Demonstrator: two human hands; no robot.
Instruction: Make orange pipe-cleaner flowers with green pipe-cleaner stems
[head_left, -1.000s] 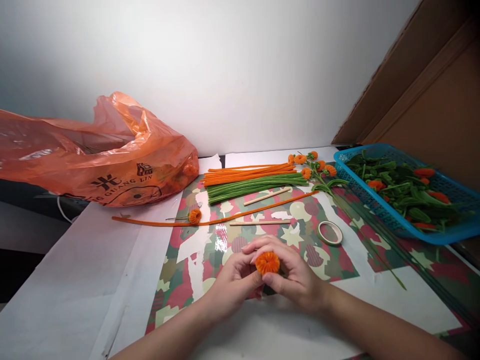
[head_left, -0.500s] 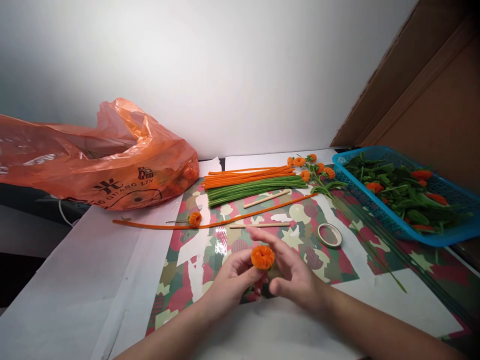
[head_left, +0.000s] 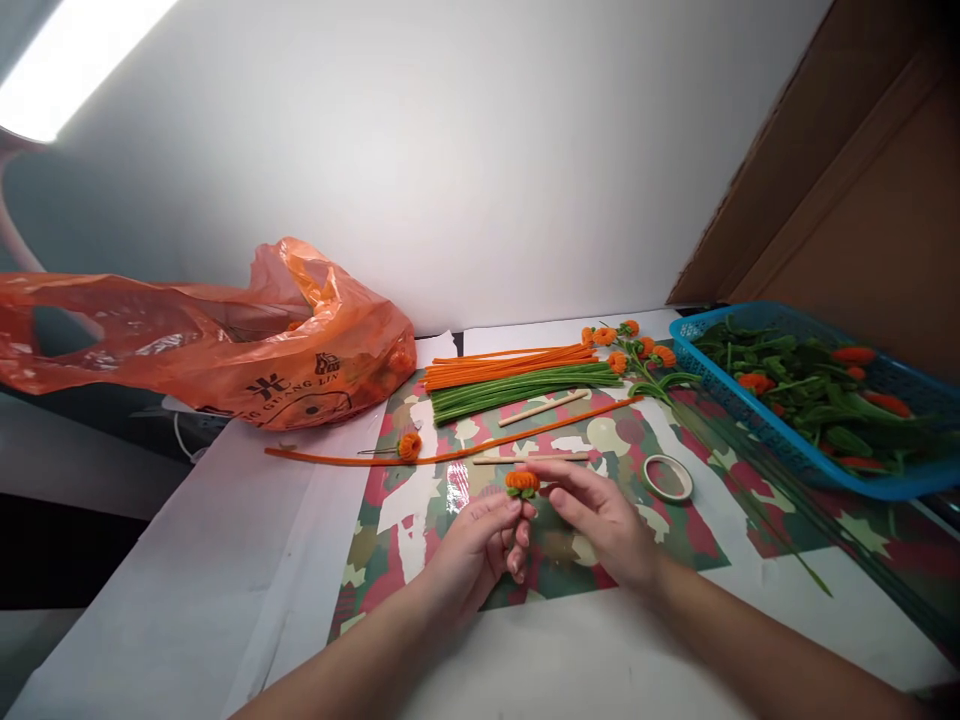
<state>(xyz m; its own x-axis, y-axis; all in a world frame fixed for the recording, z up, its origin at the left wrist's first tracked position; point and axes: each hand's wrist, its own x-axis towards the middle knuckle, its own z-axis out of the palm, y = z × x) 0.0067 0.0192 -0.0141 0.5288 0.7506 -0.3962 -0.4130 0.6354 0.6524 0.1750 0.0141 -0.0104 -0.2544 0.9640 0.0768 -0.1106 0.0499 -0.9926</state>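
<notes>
My left hand (head_left: 480, 545) pinches a small orange pipe-cleaner flower (head_left: 523, 481) from below, near its green base. The flower faces upward, seen from its side. At its right is my right hand (head_left: 607, 520), thumb and fingers apart, fingertips close to the petals; whether they touch I cannot tell. Just beyond the hands lie a wooden stick (head_left: 531, 459) and a long orange pipe cleaner (head_left: 472, 452). A second orange flower (head_left: 409, 446) with a wire stem rests against that pipe cleaner.
Bundles of orange pipe cleaners (head_left: 510, 368) and green pipe cleaners (head_left: 525, 390) lie behind another stick (head_left: 544, 408). A tape roll (head_left: 668, 498) and a flower spray (head_left: 646, 352) are to the right, near a blue basket (head_left: 795, 455). An orange plastic bag (head_left: 360, 350) stands left.
The flower has tipped from facing me to facing upward, and its green base now shows. My right hand has shifted slightly right. The view has turned, showing a lamp at upper left.
</notes>
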